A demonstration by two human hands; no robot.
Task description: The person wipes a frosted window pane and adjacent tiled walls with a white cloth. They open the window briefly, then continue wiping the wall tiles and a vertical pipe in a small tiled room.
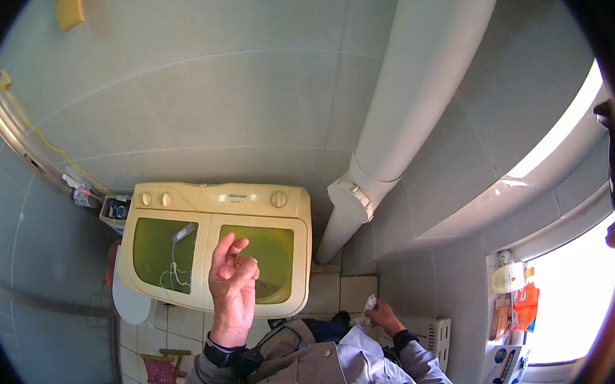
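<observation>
My left hand (234, 286) is raised above the right lid of a cream Hisense twin-tub washing machine (255, 198), its fingers curled and apart, holding nothing that I can see. Down by my side, at the right, my right hand (386, 318) pinches a crumpled white cloth or tissue (370, 305). Both lids have greenish see-through windows. On the left lid lies a small grey-white device (184, 232) with a thin white cord (174, 274) trailing from it. Three round knobs sit on the machine's rear panel.
A thick white pipe (412, 96) runs down the tiled wall behind. A white radiator (435, 337) stands by my right arm. The window sill at the right holds a white bottle (509, 277) and an orange packet (527, 305). A small folding stool (162, 370) is on the floor, lower left.
</observation>
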